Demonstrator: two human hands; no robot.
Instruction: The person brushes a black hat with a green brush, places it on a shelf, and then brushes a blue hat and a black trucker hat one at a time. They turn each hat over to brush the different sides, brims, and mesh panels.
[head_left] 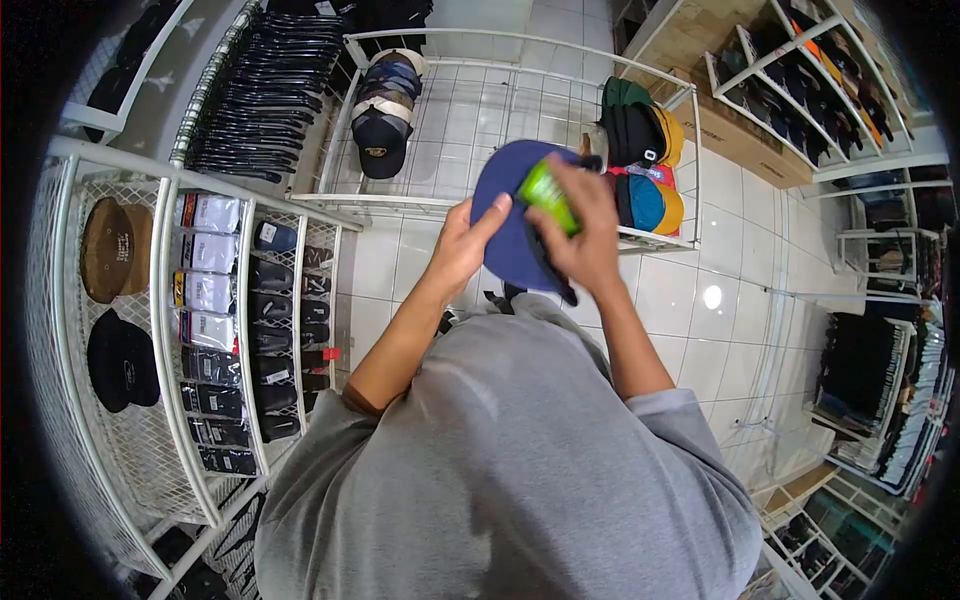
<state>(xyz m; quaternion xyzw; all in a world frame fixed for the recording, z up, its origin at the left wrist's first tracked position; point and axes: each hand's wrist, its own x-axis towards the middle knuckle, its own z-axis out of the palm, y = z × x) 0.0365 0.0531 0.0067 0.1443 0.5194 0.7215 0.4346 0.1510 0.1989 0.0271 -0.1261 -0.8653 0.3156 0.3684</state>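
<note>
A navy blue cap [512, 255] is held up in front of my body, its broad, smooth brim towards my left hand. My left hand [462, 248] grips the brim's left edge, thumb on top and fingers underneath. Closed round a bright green handheld object [545, 190], my right hand [588, 228] is over the cap's right side. The green object overlaps the cap in this view; blur and my fingers hide its exact kind. Behind my right hand, most of the cap's crown is hidden.
Ahead stands a white wire rack [520, 203] with a row of caps [383, 140] on its left and more caps [640, 135] on its right. Mesh shelving with hats [124, 360] and packaged goods [210, 295] is at my left. Hanging clothes [862, 370] are on the right.
</note>
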